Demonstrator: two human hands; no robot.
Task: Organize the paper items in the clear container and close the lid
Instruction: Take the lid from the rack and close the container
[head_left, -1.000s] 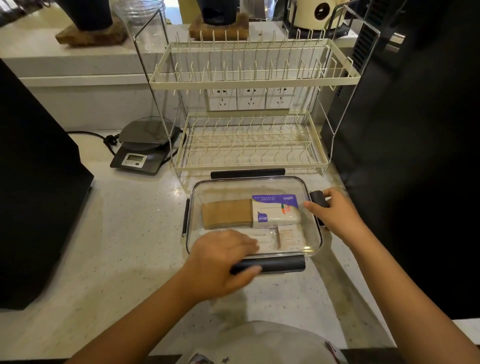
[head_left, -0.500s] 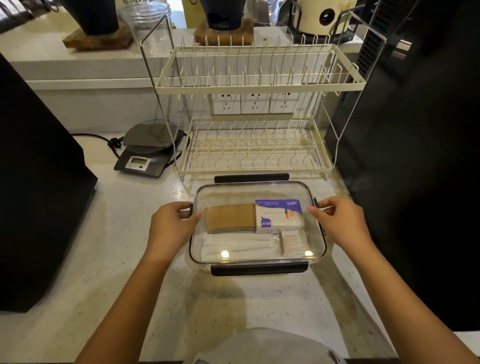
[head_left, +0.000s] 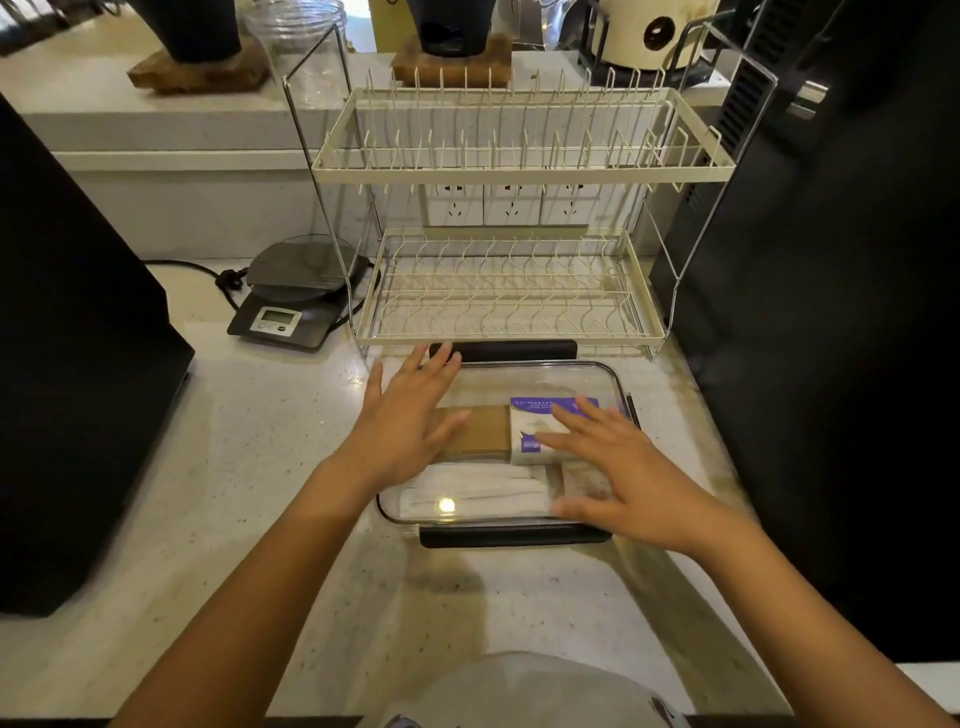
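The clear container (head_left: 597, 374) sits on the counter in front of the dish rack, its transparent lid on top and black clasps at the front (head_left: 514, 536) and back (head_left: 519, 349). Inside lie a brown paper stack (head_left: 485, 435), a white and purple tissue pack (head_left: 540, 410) and white wrapped paper items (head_left: 478, 493). My left hand (head_left: 405, 421) is spread flat over the lid's left part, fingers reaching the back edge. My right hand (head_left: 618, 467) is spread flat over the lid's right part. Neither hand grips anything.
A two-tier cream dish rack (head_left: 514, 291) stands just behind the container. A digital kitchen scale (head_left: 296, 296) with a cord sits at the back left. Black appliances flank the counter on the left (head_left: 72, 364) and right (head_left: 831, 338).
Both hands left the container's side clasps and moved onto the top of the lid, fingers spread. A second ago the left hand was at the front clasp.
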